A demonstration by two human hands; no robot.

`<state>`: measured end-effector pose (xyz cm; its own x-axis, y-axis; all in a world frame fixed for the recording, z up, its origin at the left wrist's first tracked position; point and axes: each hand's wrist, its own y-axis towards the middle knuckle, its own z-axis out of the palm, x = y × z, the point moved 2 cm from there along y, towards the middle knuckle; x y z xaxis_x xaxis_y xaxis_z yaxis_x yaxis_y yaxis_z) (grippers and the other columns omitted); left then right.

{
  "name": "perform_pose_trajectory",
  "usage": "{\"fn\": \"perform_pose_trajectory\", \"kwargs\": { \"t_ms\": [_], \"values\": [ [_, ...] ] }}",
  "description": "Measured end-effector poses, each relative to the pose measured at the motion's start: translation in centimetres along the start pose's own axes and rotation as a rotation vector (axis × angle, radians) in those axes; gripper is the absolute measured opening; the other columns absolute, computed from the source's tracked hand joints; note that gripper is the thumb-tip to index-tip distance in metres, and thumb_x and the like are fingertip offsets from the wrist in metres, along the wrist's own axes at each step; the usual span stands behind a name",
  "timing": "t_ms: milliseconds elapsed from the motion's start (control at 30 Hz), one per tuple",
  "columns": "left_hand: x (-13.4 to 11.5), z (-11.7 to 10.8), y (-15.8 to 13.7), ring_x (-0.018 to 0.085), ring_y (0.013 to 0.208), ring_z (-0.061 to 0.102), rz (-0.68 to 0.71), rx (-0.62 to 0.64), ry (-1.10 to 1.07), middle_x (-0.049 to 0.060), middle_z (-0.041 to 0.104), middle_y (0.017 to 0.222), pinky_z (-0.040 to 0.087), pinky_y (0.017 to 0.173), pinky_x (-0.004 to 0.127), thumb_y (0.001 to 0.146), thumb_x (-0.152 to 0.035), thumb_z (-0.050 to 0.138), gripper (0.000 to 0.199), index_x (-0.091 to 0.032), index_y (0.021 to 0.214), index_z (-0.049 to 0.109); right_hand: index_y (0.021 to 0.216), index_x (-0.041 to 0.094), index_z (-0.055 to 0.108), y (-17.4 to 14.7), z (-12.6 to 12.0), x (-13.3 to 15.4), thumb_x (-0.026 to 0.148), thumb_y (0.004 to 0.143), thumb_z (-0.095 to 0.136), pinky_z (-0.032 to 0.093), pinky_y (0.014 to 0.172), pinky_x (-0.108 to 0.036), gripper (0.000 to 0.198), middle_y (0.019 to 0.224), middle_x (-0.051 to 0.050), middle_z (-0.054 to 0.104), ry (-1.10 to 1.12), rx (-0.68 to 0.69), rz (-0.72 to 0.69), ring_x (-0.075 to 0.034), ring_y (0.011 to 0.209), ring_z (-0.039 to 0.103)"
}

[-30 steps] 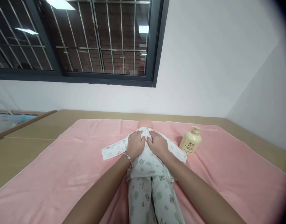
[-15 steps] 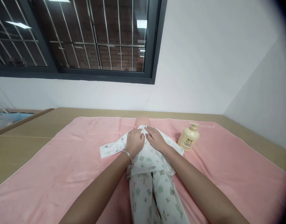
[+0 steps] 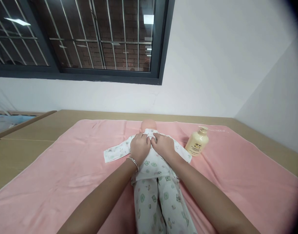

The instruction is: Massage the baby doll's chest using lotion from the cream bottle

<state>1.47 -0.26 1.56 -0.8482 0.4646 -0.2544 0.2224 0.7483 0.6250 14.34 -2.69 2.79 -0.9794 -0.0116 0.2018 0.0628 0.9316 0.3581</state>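
Observation:
A doll with a smooth bare head [image 3: 149, 125] lies stretched out away from me, dressed in a white printed pajama top [image 3: 152, 167] and matching pants [image 3: 149, 201]. Its sleeves spread out to both sides. My left hand [image 3: 140, 148], with a silver bangle at the wrist, is closed on the upper part of the top. Beside it my right hand [image 3: 164, 145] has its fingers curled into the same cloth near the collar. The two thumbs nearly meet at the middle. My fingertips are partly hidden.
Under the doll a pink sheet [image 3: 73, 182] covers a tan surface [image 3: 29, 136] with a raised edge at left. A pale yellow pump bottle [image 3: 197, 143] stands tilted by the right sleeve. A barred window [image 3: 102, 39] is in the white wall behind.
My right hand's fingers have gone from stretched flat over the chest to curled into the top. The left hand stays in nearly the same place. The view has shifted slightly.

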Motion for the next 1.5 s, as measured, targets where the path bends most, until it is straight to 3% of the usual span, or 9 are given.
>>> {"fn": "perform_pose_trajectory", "kwargs": {
  "t_ms": [133,300,433,567,767,933,1067,1500],
  "values": [
    [-0.1,0.0,0.1,0.025,0.099,0.059,-0.044,0.055,0.031,0.009,0.067,0.097,0.045,0.087,0.036,0.091,-0.027,0.041,0.025,-0.019,0.099,0.063,0.115,0.023,0.060,0.4,0.5,-0.4,0.036,0.094,0.038,0.039,0.081,-0.029,0.033,0.112,-0.006,0.066,0.087,-0.042,-0.074,-0.022,0.102,0.059],
    [0.6,0.6,0.6,0.027,0.115,0.055,-0.060,0.102,-0.030,0.013,0.065,0.118,0.040,0.100,0.040,0.091,-0.029,0.041,0.035,-0.015,0.117,0.059,0.126,0.017,0.054,1.1,1.3,-0.9,0.029,0.093,0.037,0.031,0.100,-0.030,0.039,0.126,-0.009,0.060,0.180,-0.066,-0.199,-0.021,0.116,0.050],
    [1.1,1.0,0.8,0.025,0.125,0.049,-0.014,0.170,-0.143,0.010,0.059,0.131,0.033,0.107,0.044,0.092,-0.025,0.036,0.039,-0.017,0.125,0.055,0.130,0.015,0.051,1.4,1.7,-1.2,0.023,0.091,0.033,0.030,0.103,-0.031,0.044,0.132,-0.008,0.056,0.206,-0.040,-0.235,-0.021,0.120,0.048],
    [1.2,1.0,0.8,0.023,0.123,0.050,0.008,0.154,-0.196,0.008,0.060,0.130,0.033,0.108,0.043,0.092,-0.022,0.036,0.038,-0.019,0.125,0.056,0.131,0.015,0.052,1.4,1.6,-1.2,0.020,0.088,0.033,0.029,0.105,-0.033,0.047,0.135,-0.008,0.054,0.225,-0.038,-0.256,-0.021,0.123,0.046],
    [1.1,0.8,0.5,0.022,0.108,0.057,0.002,0.054,-0.240,0.006,0.067,0.110,0.041,0.097,0.038,0.090,-0.021,0.041,0.027,-0.021,0.107,0.062,0.124,0.020,0.057,0.8,1.1,-0.9,0.022,0.088,0.037,0.036,0.095,-0.028,0.041,0.123,-0.005,0.063,0.247,-0.090,-0.191,-0.020,0.113,0.053],
    [0.8,0.5,0.1,0.024,0.100,0.057,-0.018,-0.002,-0.169,0.007,0.066,0.098,0.043,0.090,0.038,0.088,-0.021,0.045,0.020,-0.020,0.097,0.063,0.105,0.023,0.065,-0.1,0.4,-0.3,0.032,0.092,0.037,0.038,0.072,-0.027,0.033,0.097,-0.005,0.070,0.077,-0.064,-0.029,-0.020,0.088,0.062],
    [0.4,0.1,0.1,0.025,0.097,0.056,-0.051,0.021,-0.065,0.008,0.064,0.096,0.043,0.086,0.038,0.088,-0.023,0.046,0.019,-0.020,0.097,0.062,0.094,0.021,0.066,-0.4,0.1,0.2,0.035,0.092,0.037,0.035,0.065,-0.028,0.032,0.086,-0.007,0.070,-0.048,-0.062,0.057,-0.022,0.078,0.063],
    [0.6,0.2,0.6,0.025,0.102,0.057,-0.079,0.142,-0.027,0.008,0.065,0.101,0.039,0.089,0.037,0.090,-0.027,0.043,0.026,-0.019,0.109,0.059,0.111,0.020,0.055,0.4,0.2,-0.2,0.030,0.093,0.035,0.035,0.072,-0.028,0.028,0.103,-0.007,0.066,0.030,0.010,-0.049,-0.021,0.093,0.059]
  ]
}}
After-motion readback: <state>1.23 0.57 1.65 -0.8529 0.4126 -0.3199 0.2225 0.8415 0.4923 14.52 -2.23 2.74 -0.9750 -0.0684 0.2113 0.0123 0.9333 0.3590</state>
